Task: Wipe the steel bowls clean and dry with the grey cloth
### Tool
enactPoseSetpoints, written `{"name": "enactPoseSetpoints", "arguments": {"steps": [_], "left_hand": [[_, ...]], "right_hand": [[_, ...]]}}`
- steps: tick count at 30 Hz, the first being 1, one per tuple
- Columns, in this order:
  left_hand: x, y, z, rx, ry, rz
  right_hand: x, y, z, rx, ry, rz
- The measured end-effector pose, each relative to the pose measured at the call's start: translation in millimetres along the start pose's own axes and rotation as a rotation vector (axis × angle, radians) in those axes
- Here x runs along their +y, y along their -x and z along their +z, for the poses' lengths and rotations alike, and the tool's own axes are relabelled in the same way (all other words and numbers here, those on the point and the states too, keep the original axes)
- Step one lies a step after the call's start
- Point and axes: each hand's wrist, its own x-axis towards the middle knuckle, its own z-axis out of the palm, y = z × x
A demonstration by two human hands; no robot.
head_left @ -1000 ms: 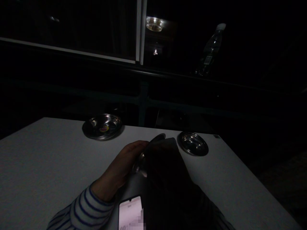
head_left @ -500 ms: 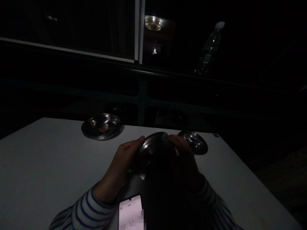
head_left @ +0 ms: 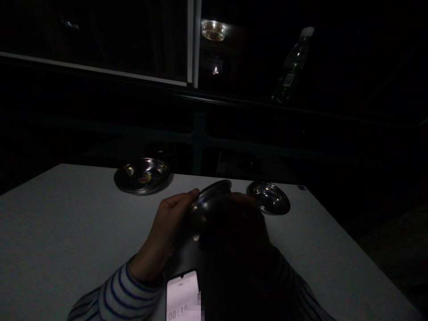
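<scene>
The scene is very dark. My left hand [head_left: 169,225] grips the left rim of a small steel bowl [head_left: 209,200], held tilted above the white table [head_left: 67,232]. My right hand [head_left: 245,214] is in deep shadow on the bowl's right side, with a dark cloth [head_left: 230,258] beneath it against the bowl. Its fingers curl over the bowl and cloth. Both sleeves are striped.
A larger steel plate [head_left: 142,176] with a coloured sticker lies at the table's far left edge, a smaller steel plate [head_left: 270,197] at the far right. A lit phone [head_left: 182,299] lies near me. A plastic bottle [head_left: 292,67] stands on a dark ledge behind.
The bowl has been turned and tilted in my hands. My right hand with the cloth has moved over the bowl's right side, and my left thumb has shifted along the rim.
</scene>
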Motion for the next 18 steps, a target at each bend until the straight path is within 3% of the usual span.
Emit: {"name": "enactPoseSetpoints", "arguments": {"steps": [4, 6, 13, 18], "left_hand": [[1, 1, 1.3, -0.011, 0.017, 0.011], [0, 2, 2.8, -0.031, 0.016, 0.008], [-5, 1, 2.8, -0.043, -0.02, 0.017], [-5, -1, 0.5, -0.061, -0.017, 0.028]], "right_hand": [[8, -3, -13, 0.124, -0.101, 0.113], [6, -3, -14, 0.144, -0.102, 0.087], [-17, 1, 1, -0.015, -0.065, -0.082], [-7, -1, -3, 0.044, -0.044, -0.048]]}}
